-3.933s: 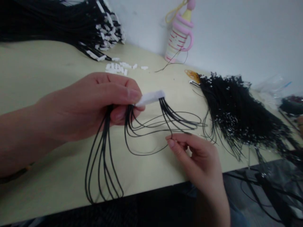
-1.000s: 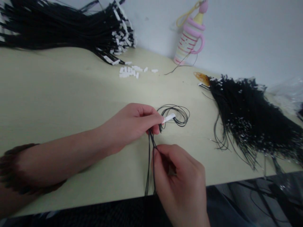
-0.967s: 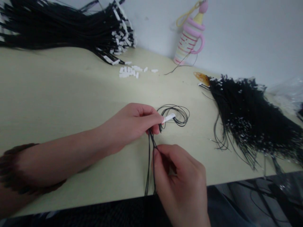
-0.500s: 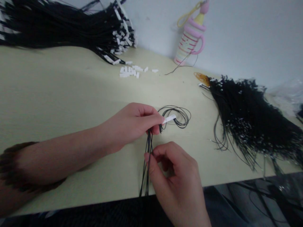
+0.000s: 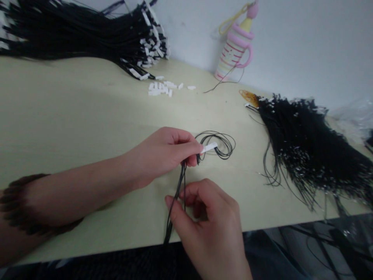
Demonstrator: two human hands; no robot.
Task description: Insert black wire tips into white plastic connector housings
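Observation:
Thumb and fingers of my left hand [image 5: 171,153] pinch a bundle of thin black wires, whose lower strands [image 5: 172,214] hang down past the table edge. A white connector [image 5: 210,147] sticks out to the right of that pinch. Beyond the fingertips, a loose coil of the black wire [image 5: 225,146] lies on the table. My right hand [image 5: 208,221] is below, its thumb and index finger curled on either side of the hanging strands, with a gap between the tips.
A large bundle of black wires with white ends [image 5: 87,35] lies at the back left, near small white pieces [image 5: 159,88]. A striped pink cup [image 5: 231,52] stands by the wall. Another black wire pile [image 5: 309,144] covers the right side of the table [image 5: 72,109].
My right hand has shifted slightly left and down, and its thumb and index finger have spread apart. The hanging strands have swung left. My left hand keeps its hold.

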